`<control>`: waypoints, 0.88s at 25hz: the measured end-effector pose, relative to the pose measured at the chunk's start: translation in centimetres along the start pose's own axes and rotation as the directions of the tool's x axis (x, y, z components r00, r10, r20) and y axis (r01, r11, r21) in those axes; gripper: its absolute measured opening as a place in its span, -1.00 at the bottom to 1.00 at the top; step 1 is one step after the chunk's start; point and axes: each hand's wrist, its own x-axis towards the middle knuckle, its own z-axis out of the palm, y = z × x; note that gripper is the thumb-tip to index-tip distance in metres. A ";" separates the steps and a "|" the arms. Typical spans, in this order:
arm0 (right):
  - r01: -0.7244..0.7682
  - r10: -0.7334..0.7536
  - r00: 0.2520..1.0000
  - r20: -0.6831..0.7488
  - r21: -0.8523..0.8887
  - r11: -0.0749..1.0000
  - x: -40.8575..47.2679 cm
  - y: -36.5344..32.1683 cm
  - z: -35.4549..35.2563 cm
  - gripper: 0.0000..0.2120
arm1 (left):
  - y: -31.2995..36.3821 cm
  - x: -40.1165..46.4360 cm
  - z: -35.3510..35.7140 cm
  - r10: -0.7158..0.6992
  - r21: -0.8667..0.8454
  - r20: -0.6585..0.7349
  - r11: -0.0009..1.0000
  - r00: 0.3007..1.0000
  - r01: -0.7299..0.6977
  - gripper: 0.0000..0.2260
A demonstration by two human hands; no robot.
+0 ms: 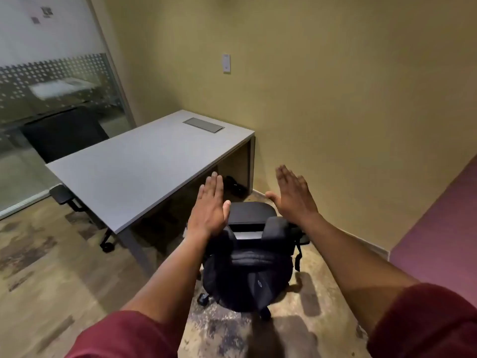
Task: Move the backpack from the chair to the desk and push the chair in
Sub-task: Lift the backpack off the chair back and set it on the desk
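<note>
- We find the backpack [247,275] on the seat of the chair [254,211], upright and leaning on the backrest, its padded straps toward us. It is not yet lifted; the task appears to be at its start.
- Our left hand [210,205] is held flat and fully open, fingers together, palm turned inward. It grips nothing. It hovers above the pack's left shoulder; contact cannot be confirmed.
- Our right hand [294,197] mirrors it, equally open and empty, above the right side of the chair back.
- We judge that the two hands are set apart at roughly the pack's width so as to close on it from either side.
- The chair stands beside the near right corner of the desk [134,171], clear of the kneehole, its casters on the patterned floor [51,267]. We judge it will roll if pushed sideways during the lift.
- The desk top is bare save for a flush cable hatch [204,125] near the far edge, so a landing place is available.
- A second chair [64,133] sits at the far side; it does not obstruct.
- Dark items [233,186] lie on the floor under the desk near the wall; we cannot identify them. They may foul the casters on pushing in.
- The wall [335,99] stands close on the right, limiting room to swing the pack.
</note>
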 end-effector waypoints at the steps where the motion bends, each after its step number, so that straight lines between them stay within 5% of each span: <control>1: -0.018 0.018 0.999 0.034 -0.002 1.000 -0.6 0.1 0.6 -0.25 | 0.1 -0.7 0.6 -0.016 0.010 0.026 1.000 1.000 0.016 -0.37; 15: -0.214 0.170 0.905 0.391 0.073 0.974 -3.7 2.0 6.6 -0.41 | -0.8 -3.4 5.9 -0.302 0.045 0.324 0.952 0.897 0.304 -0.39; 22: -0.336 0.302 0.853 0.425 0.006 0.942 -2.6 0.4 7.2 -0.20 | -0.5 -2.3 6.5 -0.393 0.057 0.372 0.914 0.841 0.402 -0.38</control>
